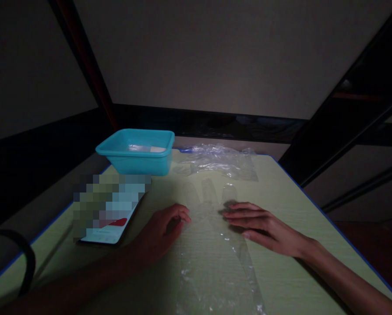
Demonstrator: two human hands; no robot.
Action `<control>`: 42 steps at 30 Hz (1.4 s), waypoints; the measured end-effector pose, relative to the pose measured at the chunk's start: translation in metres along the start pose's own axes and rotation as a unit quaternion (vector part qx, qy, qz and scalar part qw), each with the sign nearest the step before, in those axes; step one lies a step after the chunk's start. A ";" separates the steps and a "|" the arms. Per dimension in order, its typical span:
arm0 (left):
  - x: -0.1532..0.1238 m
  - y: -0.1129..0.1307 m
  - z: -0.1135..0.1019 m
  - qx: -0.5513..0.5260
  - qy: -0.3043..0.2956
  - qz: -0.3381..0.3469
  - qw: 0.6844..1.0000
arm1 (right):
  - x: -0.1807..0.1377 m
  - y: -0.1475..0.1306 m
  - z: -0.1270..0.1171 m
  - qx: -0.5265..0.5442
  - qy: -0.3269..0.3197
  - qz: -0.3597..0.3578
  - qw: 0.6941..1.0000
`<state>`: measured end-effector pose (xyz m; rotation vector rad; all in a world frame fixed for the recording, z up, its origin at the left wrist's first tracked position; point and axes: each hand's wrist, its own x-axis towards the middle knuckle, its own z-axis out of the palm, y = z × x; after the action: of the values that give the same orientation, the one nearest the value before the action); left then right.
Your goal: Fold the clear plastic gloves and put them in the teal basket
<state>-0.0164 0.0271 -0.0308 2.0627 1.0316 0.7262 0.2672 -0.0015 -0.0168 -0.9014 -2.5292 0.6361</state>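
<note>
A clear disposable plastic glove [212, 258] lies spread flat on the table, its fingers pointing to the far side and its cuff toward me. My left hand [166, 225] is at the glove's left edge, thumb and fingertips pinched together on the thin film. On the other side, my right hand [261, 227] rests palm down with fingers stretched out. Its fingertips touch or nearly touch the glove's right edge below the finger parts. A crumpled pile of clear plastic [218, 159], which looks like more gloves, lies beyond at the far edge.
A turquoise plastic basin [136, 164] with something pale inside stands at the far left. A phone [107, 234] with a lit, partly blurred screen lies left of my left hand. The pale table [301, 218] has a blue edge. A dark curved cable [30, 258] is at the left.
</note>
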 end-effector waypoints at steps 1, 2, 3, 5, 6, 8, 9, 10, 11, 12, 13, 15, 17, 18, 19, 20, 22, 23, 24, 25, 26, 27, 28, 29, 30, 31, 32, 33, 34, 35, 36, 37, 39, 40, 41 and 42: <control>0.000 0.000 0.000 -0.003 -0.001 0.000 1.000 | 0.001 0.001 0.001 -0.005 -0.003 0.004 1.000; 0.000 0.000 0.000 -0.005 -0.003 0.000 1.000 | 0.001 0.001 0.002 -0.008 -0.007 0.008 1.000; 0.000 0.000 0.000 -0.006 -0.003 0.001 1.000 | 0.001 0.002 0.002 -0.008 -0.009 0.012 1.000; -0.001 -0.001 0.000 -0.001 0.001 0.006 1.000 | 0.001 0.003 0.002 0.000 0.005 0.017 1.000; -0.001 -0.002 0.000 0.006 0.003 0.013 1.000 | 0.002 0.003 0.002 0.007 0.024 0.017 1.000; 0.000 -0.001 0.000 0.024 -0.003 0.045 0.999 | 0.002 0.002 0.000 0.026 0.072 0.025 0.997; 0.000 0.000 0.000 0.032 -0.016 0.069 0.997 | 0.003 0.000 0.000 0.039 0.092 0.036 0.994; 0.001 0.001 0.000 0.039 -0.034 0.095 0.994 | 0.004 -0.002 0.001 0.057 0.106 0.049 0.991; 0.002 0.002 0.000 0.045 -0.055 0.120 0.990 | 0.005 -0.004 0.001 0.081 0.115 0.066 0.988; 0.003 0.004 0.000 0.050 -0.077 0.140 0.986 | 0.007 -0.006 0.003 0.110 0.117 0.083 0.984; 0.004 0.005 0.001 0.058 -0.096 0.151 0.982 | 0.009 -0.009 0.005 0.140 0.113 0.097 0.979; 0.006 0.006 0.002 0.076 -0.120 0.157 0.977 | 0.012 -0.013 0.010 0.189 0.098 0.117 0.970; 0.006 0.006 0.003 0.092 -0.135 0.155 0.974 | 0.015 -0.016 0.015 0.214 0.080 0.125 0.965; 0.006 0.005 0.004 0.097 -0.140 0.153 0.973 | 0.016 -0.017 0.017 0.221 0.074 0.127 0.964; 0.006 0.005 0.004 0.099 -0.142 0.153 0.973 | 0.017 -0.017 0.018 0.230 0.069 0.128 0.962; 0.006 0.004 0.005 0.102 -0.144 0.152 0.973 | 0.017 -0.017 0.019 0.238 0.066 0.128 0.961; 0.006 0.003 0.005 0.102 -0.143 0.148 0.973 | 0.018 -0.016 0.020 0.247 0.061 0.124 0.959; 0.005 0.003 0.006 0.100 -0.140 0.147 0.974 | 0.018 -0.015 0.020 0.248 0.060 0.123 0.959; 0.005 0.002 0.006 0.099 -0.138 0.149 0.974 | 0.017 -0.015 0.020 0.246 0.059 0.122 0.960; 0.005 0.002 0.006 0.098 -0.136 0.153 0.974 | 0.017 -0.014 0.020 0.244 0.058 0.121 0.960; 0.005 0.001 0.007 0.100 -0.136 0.156 0.973 | 0.017 -0.013 0.020 0.244 0.057 0.122 0.961; 0.005 0.000 0.007 0.102 -0.135 0.159 0.973 | 0.017 -0.013 0.019 0.244 0.056 0.122 0.960; 0.005 -0.001 0.007 0.105 -0.136 0.160 0.972 | 0.017 -0.013 0.019 0.244 0.053 0.122 0.961; 0.005 -0.001 0.008 0.107 -0.137 0.161 0.971 | 0.017 -0.013 0.019 0.243 0.050 0.121 0.961; 0.005 -0.002 0.008 0.109 -0.138 0.163 0.971 | 0.017 -0.013 0.019 0.240 0.048 0.120 0.962; 0.005 -0.002 0.008 0.110 -0.138 0.165 0.970 | 0.017 -0.013 0.019 0.238 0.046 0.120 0.963; 0.006 -0.001 0.008 0.110 -0.138 0.167 0.970 | 0.017 -0.013 0.019 0.238 0.045 0.119 0.963; 0.006 0.000 0.008 0.110 -0.139 0.169 0.970 | 0.017 -0.014 0.018 0.243 0.046 0.119 0.962; 0.006 0.001 0.007 0.107 -0.139 0.171 0.969 | 0.017 -0.014 0.017 0.249 0.049 0.121 0.960; 0.007 0.002 0.007 0.105 -0.140 0.172 0.970 | 0.017 -0.014 0.017 0.255 0.053 0.124 0.958; 0.007 0.004 0.007 0.103 -0.142 0.170 0.970 | 0.017 -0.013 0.016 0.258 0.057 0.129 0.956; 0.007 0.005 0.006 0.103 -0.143 0.169 0.970 | 0.016 -0.013 0.014 0.258 0.062 0.135 0.955; 0.008 0.006 0.006 0.103 -0.147 0.166 0.970 | 0.014 -0.010 0.011 0.250 0.071 0.148 0.954; 0.008 0.006 0.006 0.102 -0.148 0.163 0.970 | 0.013 -0.007 0.010 0.249 0.075 0.152 0.954; 0.008 0.006 0.006 0.101 -0.149 0.161 0.970 | 0.012 -0.005 0.008 0.250 0.078 0.152 0.953; 0.008 0.006 0.006 0.097 -0.148 0.161 0.971 | 0.010 -0.002 0.006 0.251 0.080 0.152 0.953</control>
<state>-0.0052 0.0293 -0.0284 2.4528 0.6282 0.4628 0.2559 0.0017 -0.0186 -1.0956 -1.9558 1.1805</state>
